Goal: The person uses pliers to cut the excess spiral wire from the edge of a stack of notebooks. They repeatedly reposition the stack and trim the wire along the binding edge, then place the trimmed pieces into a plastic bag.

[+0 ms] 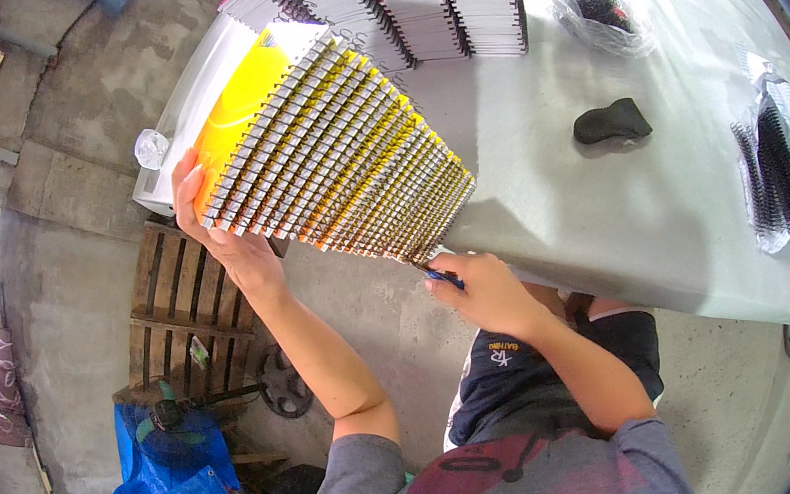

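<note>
A tall stack of spiral-bound notebooks [337, 153] with yellow covers stands at the table's near edge, its rows of dark coil bindings facing up. My left hand [238, 253] grips the stack's near left corner, fingers on the yellow end cover and thumb under the bound edges. My right hand [489, 296] is closed around a small hand tool with dark blue handles [446, 278], which looks like pliers. The tool's tip is at the near right end of the stack, by the coil ends; its jaws are too small to make out.
Behind stand more coil-bound books [399, 0]. On the white-covered table [533, 196] lie a black object [614, 123], a clear bag with dark contents [605, 12] and bundled black coils [774, 174]. Below left are a wooden pallet [193, 320] and blue tarp [172, 468].
</note>
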The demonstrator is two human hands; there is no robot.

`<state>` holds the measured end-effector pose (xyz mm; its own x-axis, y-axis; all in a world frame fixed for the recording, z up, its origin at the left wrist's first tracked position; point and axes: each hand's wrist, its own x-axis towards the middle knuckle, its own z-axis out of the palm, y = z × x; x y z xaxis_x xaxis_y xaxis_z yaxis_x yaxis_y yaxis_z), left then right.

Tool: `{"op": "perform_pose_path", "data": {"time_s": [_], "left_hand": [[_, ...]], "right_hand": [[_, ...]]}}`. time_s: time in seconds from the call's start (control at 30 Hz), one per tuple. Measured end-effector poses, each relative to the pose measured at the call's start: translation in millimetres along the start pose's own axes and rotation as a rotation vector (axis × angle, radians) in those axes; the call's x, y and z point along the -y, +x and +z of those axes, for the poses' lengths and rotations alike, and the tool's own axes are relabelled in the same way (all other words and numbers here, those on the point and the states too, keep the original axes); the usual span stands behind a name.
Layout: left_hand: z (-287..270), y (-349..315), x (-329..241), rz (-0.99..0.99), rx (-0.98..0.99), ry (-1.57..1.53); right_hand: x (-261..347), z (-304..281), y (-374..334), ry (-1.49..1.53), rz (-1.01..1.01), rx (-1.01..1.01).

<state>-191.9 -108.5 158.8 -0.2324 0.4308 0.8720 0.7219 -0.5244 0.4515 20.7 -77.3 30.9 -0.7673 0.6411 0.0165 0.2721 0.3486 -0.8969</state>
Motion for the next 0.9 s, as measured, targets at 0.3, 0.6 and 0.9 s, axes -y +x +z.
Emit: {"op": "perform_pose_path", "data": {"time_s": [0.3,0.6,0.9], "left_hand": [[0.0,-1.0,-0.7,-0.022,-0.014,-0.003],[1.1,-0.6,0.0,-0.036,-0.035,-0.034],[2.3,0.0,0.7,-0.013,-0.023,-0.027]], "right_hand": [[3.2,-2.7,-15.5,-0.555,-0.267,-0.328],[-4.6,7.5,-11.8,-0.703,-0.386,-0.446],[-10.4,8.5,-9.6,-0.360,-0.219,-0.242]]}}
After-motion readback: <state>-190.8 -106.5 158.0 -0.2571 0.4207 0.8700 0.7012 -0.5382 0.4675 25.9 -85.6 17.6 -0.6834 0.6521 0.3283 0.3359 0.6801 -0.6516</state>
